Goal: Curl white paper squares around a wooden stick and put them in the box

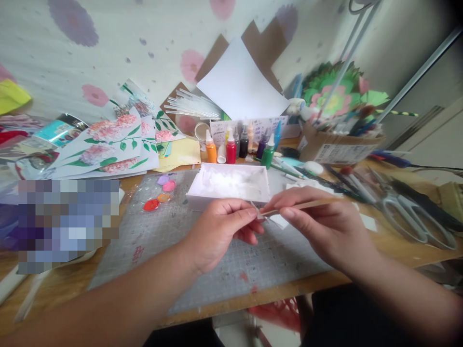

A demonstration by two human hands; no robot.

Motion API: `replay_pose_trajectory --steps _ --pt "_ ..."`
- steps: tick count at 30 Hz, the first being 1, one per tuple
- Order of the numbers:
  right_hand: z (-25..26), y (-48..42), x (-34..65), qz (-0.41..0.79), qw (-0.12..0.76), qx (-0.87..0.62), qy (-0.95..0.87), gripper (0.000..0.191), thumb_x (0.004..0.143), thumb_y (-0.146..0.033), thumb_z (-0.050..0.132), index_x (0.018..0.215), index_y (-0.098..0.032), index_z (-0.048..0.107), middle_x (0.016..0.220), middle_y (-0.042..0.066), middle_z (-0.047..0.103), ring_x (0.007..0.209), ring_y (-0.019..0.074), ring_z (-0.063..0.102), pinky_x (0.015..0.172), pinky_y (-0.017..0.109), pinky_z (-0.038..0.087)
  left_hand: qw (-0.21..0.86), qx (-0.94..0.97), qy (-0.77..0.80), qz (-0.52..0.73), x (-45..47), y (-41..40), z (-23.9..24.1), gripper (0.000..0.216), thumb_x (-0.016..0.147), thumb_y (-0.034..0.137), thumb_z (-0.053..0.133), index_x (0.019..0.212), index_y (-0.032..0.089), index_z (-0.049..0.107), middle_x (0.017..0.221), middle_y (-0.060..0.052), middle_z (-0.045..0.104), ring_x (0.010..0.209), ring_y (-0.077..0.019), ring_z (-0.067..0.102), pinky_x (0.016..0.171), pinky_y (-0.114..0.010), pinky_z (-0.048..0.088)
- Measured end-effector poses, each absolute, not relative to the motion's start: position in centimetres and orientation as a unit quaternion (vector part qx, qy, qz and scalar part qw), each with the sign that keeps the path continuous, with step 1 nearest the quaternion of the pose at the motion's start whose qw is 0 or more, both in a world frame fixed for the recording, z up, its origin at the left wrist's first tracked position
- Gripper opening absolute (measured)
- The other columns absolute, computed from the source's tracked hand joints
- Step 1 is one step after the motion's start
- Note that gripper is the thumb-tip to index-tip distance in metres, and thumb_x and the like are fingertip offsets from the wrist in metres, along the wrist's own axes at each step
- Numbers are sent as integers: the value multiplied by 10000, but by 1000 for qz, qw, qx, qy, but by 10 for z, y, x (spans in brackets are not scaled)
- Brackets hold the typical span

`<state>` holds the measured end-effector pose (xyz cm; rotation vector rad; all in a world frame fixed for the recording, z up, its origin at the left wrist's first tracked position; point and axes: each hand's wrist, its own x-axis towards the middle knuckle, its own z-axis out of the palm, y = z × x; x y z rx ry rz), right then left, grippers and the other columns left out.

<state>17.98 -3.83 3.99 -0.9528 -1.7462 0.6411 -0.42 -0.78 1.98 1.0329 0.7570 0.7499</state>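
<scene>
My left hand (222,224) is closed in a pinch on a small pale strip (257,210) above the grey cutting mat (173,255). What the strip is made of cannot be made out. A thin, flat, tan wooden stick (273,212) is held between the fingers of my right hand (321,224). Its tip meets the pale strip at my left fingertips. Just beyond my hands stands an open white box (195,197) with fluffy white material (227,180) inside. Small white paper pieces (280,221) lie beneath my right hand, partly hidden by it.
Small paint bottles (230,147) line up behind the box. Red, orange, pink and purple blobs (151,205) lie at the mat's left. To the right are large grey scissors (415,217) and a cardboard box (340,147) of tools. Flower pictures (112,144) lie at the left.
</scene>
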Motion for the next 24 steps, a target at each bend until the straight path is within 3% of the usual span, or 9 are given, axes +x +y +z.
replay_pose_trajectory --steps 24 --pt "42 -40 182 232 490 -401 -739 75 856 -197 621 887 -228 682 826 37 739 789 179 711 658 264 587 744 476 335 330 -5 -7 20 165 809 277 648 739 132 689 675 -27 669 523 -106 588 564 -263 486"
